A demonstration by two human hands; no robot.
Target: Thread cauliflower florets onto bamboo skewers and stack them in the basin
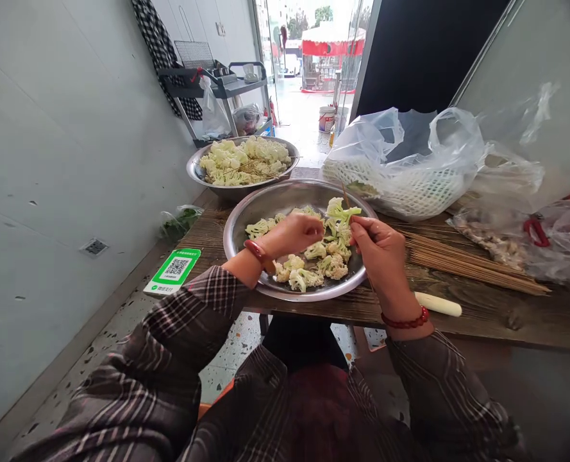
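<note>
A wide metal basin [240,234] on the wooden table holds cauliflower florets [333,266]. Over its right side my right hand [381,253] pinches a thin skewer [345,194], with a cauliflower piece [340,210] on or against it at the fingertips. My left hand [297,232] hangs over the middle of the basin, its fingers curled inward; what they hold, if anything, is hidden. Behind stands a second metal basin [195,170] heaped with cauliflower [246,157], several skewers lying across it.
Right of the basin lie many bamboo skewers [467,262] and a pale handle [438,304]. Plastic bags [410,186] fill the back right. A green QR card [175,269] lies at the left edge. A cart [227,86] stands beyond, near an open doorway.
</note>
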